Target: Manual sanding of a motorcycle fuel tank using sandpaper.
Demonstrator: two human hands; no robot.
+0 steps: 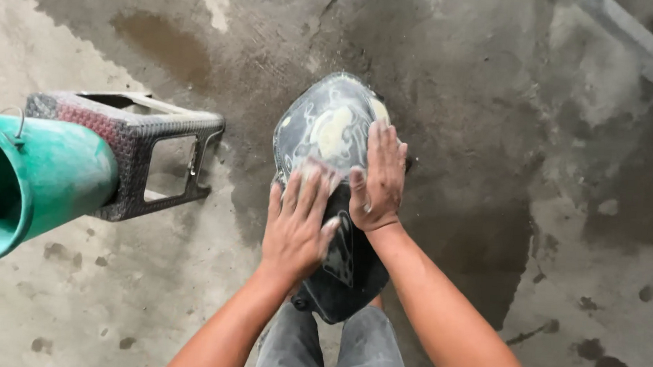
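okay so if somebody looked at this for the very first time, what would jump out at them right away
Dead centre, the left hand and right hand press flat on a dark curved panel smeared with pale patches, propped over the person's knees. At the left edge a big green tube juts in, with a dark plastic stool tipped on the wet, stained concrete floor behind it.

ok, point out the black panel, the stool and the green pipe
panel (329,122): head view, pale smeared upper face
stool (127,127): head view, woven near top edge
pipe (59,169): head view, outer wall
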